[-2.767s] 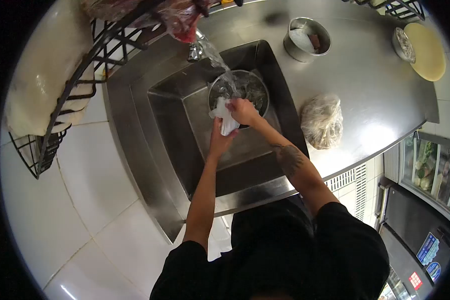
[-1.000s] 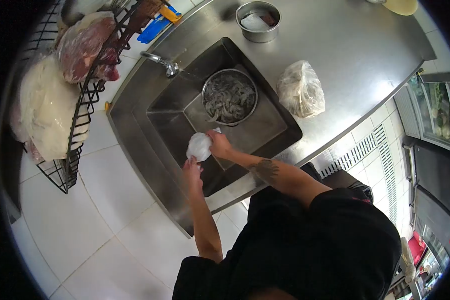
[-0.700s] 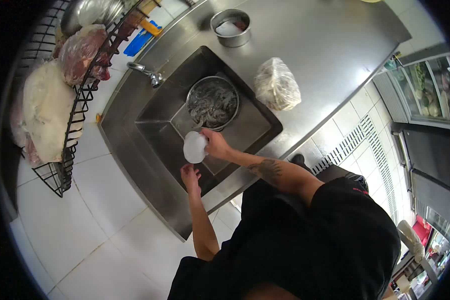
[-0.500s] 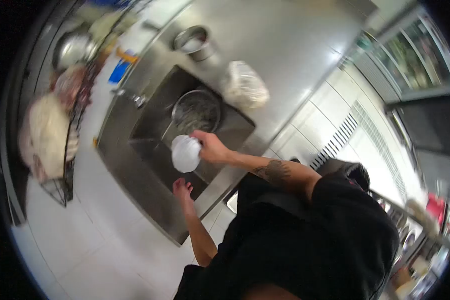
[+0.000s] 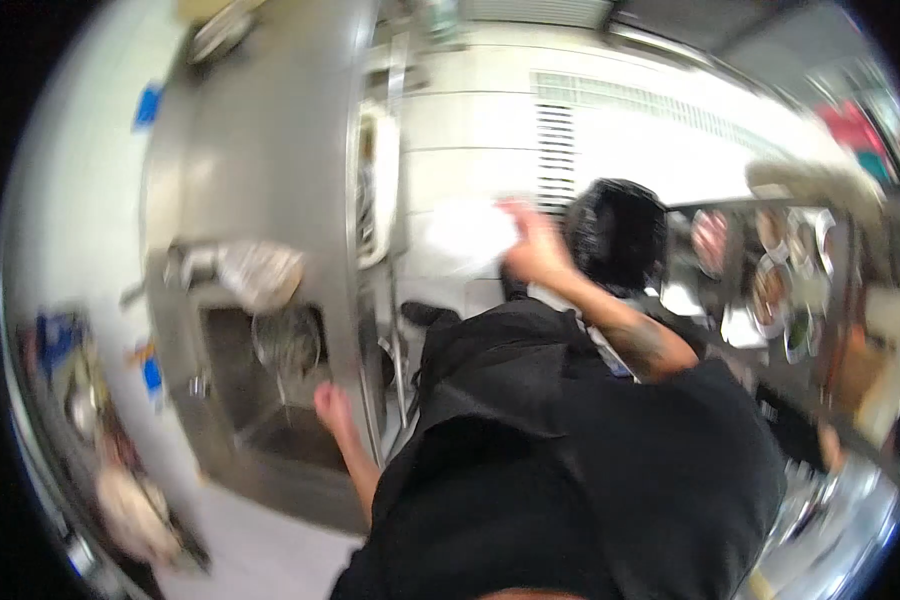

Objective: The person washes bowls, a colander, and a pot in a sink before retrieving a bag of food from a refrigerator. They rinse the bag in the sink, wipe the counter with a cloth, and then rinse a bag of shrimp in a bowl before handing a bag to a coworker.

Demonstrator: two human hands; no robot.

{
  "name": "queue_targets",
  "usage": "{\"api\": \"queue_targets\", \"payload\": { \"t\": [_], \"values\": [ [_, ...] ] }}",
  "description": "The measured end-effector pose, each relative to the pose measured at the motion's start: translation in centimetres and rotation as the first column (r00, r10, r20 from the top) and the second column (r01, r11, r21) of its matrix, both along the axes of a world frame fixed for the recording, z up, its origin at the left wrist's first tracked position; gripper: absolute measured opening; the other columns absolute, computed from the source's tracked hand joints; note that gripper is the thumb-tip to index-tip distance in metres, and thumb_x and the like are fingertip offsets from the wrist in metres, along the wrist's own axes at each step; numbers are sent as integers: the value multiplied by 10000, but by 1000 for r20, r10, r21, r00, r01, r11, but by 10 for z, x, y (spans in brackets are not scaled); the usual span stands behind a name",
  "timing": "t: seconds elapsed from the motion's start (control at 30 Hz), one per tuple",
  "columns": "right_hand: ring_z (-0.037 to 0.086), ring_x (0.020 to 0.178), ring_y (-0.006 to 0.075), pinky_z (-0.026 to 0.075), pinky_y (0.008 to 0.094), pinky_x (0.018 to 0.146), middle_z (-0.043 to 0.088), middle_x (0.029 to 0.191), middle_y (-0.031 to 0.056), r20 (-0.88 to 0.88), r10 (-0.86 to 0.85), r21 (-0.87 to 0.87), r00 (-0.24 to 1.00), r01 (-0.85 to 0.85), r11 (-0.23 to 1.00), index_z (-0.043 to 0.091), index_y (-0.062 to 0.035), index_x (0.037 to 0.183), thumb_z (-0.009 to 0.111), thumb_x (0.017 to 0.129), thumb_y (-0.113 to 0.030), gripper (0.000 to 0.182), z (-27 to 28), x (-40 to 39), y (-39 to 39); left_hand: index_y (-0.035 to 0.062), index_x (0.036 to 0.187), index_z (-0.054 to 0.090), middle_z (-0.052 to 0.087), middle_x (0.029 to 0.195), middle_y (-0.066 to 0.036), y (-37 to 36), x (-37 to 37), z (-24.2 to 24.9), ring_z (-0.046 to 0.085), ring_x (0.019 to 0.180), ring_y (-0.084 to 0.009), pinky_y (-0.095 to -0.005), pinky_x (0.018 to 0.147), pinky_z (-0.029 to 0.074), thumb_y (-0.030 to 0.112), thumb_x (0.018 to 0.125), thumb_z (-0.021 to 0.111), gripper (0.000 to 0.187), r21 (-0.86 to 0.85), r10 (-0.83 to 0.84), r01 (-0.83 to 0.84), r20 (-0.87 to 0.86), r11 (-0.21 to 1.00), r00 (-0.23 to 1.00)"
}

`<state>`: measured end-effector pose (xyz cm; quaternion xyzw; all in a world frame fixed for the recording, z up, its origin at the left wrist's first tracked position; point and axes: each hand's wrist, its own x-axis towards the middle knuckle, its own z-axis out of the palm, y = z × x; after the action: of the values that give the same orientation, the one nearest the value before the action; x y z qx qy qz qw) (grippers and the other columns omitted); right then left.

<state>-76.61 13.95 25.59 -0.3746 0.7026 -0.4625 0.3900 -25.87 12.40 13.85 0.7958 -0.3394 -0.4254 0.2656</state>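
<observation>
Out to the right of the counter, my right hand [image 5: 536, 245] is closed on the edge of a white rounded thing [image 5: 468, 237], smeared by motion; I cannot tell its exact kind. It hangs over the floor tiles, near a black-lined bin [image 5: 620, 235]. By the near right rim of the metal sink [image 5: 300, 437] is my left hand [image 5: 333, 405], blurred, its fingers looking curled. A round metal bowl or strainer [image 5: 288, 345] sits in the sink just beyond that hand. A filled clear plastic bag [image 5: 260, 273] lies on the counter at the sink's far edge.
The steel counter [image 5: 270, 130] runs away beyond the sink. A white tub [image 5: 377, 185] stands along its right side. To the right, a rack [image 5: 745, 275] carries several dishes of food. A floor drain grate [image 5: 556, 150] lies behind the bin.
My view has swung right. My right hand has carried the white thing from over the sink out past the counter's edge towards the bin. My left hand stays near the sink, its fingers more curled.
</observation>
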Motion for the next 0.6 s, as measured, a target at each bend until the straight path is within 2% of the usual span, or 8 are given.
{"api": "queue_targets", "payload": {
  "t": [0.17,0.23,0.27,0.3,0.33,0.4,0.47,0.6],
  "values": [
    [561,974,209,422,311,870,614,1030,139,-107,-365,-32,925,364,931,555,47,1101,529,756,-30,354,-133,-104,71,19,1030,578,612,950,-83,-74,-75,45,578,866,-168,-289,783,465,98,811,614,236,-351,-319,395,257,849,912],
    [573,847,221,443,341,770,608,920,123,-363,-255,-115,896,229,967,541,22,1048,572,751,-131,335,-219,-149,122,24,998,582,627,889,-101,-102,-90,62,607,779,-191,-307,718,490,117,811,629,215,-327,-289,398,334,857,897],
    [568,801,228,444,353,727,602,918,111,-679,-144,161,720,337,928,524,24,1062,565,742,-141,363,-295,-177,164,24,998,582,627,889,-101,-118,-91,69,607,779,-191,-307,718,490,117,811,629,215,-345,-266,380,336,858,904],
    [596,852,313,455,397,745,623,906,131,-503,-350,453,790,586,672,566,12,1032,604,714,-224,399,-303,-171,177,24,990,588,632,862,-103,-138,-90,74,612,760,-195,-310,706,493,123,806,634,214,-334,-240,381,395,862,887],
    [590,735,288,470,403,676,594,795,94,-125,-544,549,830,514,659,585,-3,937,610,681,-197,322,-339,-185,207,24,982,595,637,835,-105,-156,-89,80,617,741,-199,-313,694,496,128,802,639,213,-321,-218,386,452,865,865],
    [538,535,242,433,400,482,519,644,73,85,-382,540,920,279,794,573,-16,797,537,694,-122,152,-351,-175,258,10,981,602,657,828,-111,-195,-67,72,633,728,-219,-325,681,500,149,802,628,229,-424,-202,443,503,790,841],
    [511,439,222,397,385,371,473,571,61,447,-529,630,721,166,759,561,-34,720,509,717,-105,88,-377,-170,298,13,1004,609,655,910,-159,-242,-43,61,632,807,-284,-373,734,493,226,815,618,285,-385,-101,330,507,862,856],
    [585,602,234,457,407,500,514,715,65,195,-607,807,770,225,545,552,-99,876,543,801,-237,158,-264,-108,212,-19,1030,611,626,996,-226,-294,-15,18,599,926,-348,-445,811,464,342,879,525,401,-180,-158,312,576,933,802]
  ]
}}
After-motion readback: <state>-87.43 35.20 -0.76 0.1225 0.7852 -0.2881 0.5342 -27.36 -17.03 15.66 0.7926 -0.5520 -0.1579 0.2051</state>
